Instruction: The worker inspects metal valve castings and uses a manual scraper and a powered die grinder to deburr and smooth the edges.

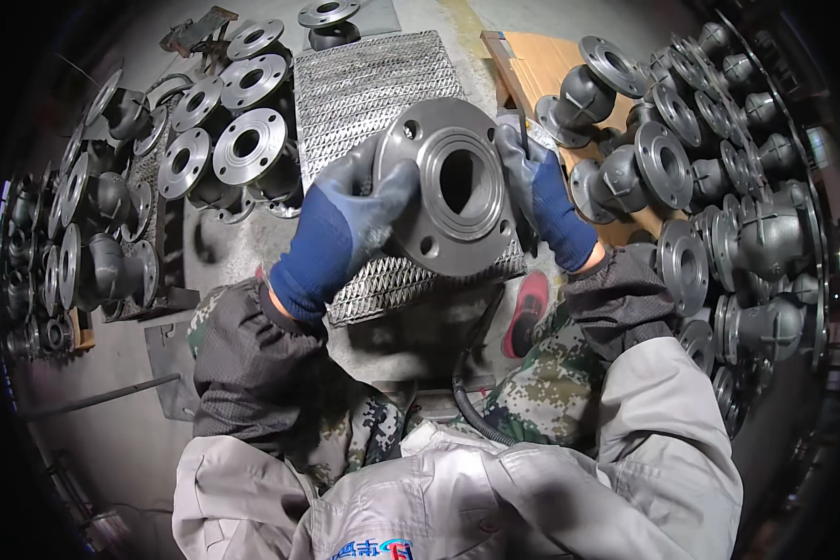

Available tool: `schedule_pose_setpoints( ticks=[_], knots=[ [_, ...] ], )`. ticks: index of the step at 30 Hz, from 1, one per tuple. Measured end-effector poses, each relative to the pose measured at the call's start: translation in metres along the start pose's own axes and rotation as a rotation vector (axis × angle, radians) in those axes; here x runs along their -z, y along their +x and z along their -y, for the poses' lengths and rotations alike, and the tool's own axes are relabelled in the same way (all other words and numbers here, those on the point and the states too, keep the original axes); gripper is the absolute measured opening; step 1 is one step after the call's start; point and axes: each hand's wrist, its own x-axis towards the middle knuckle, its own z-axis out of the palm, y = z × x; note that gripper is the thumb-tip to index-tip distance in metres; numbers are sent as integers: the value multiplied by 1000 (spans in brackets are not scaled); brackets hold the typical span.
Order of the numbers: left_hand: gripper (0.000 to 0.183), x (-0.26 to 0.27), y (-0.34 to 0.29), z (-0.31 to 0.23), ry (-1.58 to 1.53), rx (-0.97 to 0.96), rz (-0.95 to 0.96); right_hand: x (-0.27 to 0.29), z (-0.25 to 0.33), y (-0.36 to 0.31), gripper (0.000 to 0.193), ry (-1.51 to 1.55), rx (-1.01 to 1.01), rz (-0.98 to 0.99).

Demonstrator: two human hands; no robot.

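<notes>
Both my hands wear grey-coated gloves with blue cuffs. Between them is a dark grey flanged valve body (488, 213), its round flange facing up toward me, with bolt holes near the rim and a wide bore in the middle. My left hand (359, 210) is closed on the flange's left edge, thumb on the face and fingers hidden behind. At the opposite edge, my right hand (535, 182) grips the rim, its fingers partly out of sight. The casting is over a metal mesh-topped bench (373, 84); whether it touches the surface is hidden.
Several flanged castings (249, 147) stand at the upper left, with more (112, 271) along the far left. Others (663, 166) crowd the right side, some by a cardboard sheet (541, 61). A black hose (476, 415) runs near my legs, and a dark bar (103, 397) lies lower left.
</notes>
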Motion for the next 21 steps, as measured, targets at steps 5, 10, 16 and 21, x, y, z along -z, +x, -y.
schedule_pose_setpoints(
  ticks=[5, 10, 16, 21],
  knots=[
    [41, -14, -12, 5, 293, -61, -40, 8, 1, -8, 40, 19, -153, -9],
    [44, 2, -32, 6, 318, -57, 3, 4, 18, -23, 35, -86, -102, -23],
    [32, 27, -46, 7, 555, 53, -124, -16, 45, -28, 27, 83, -6, 71],
    [38, 61, -66, 46, 386, 63, -66, -40, 62, -23, 21, 144, -56, 188]
  ],
)
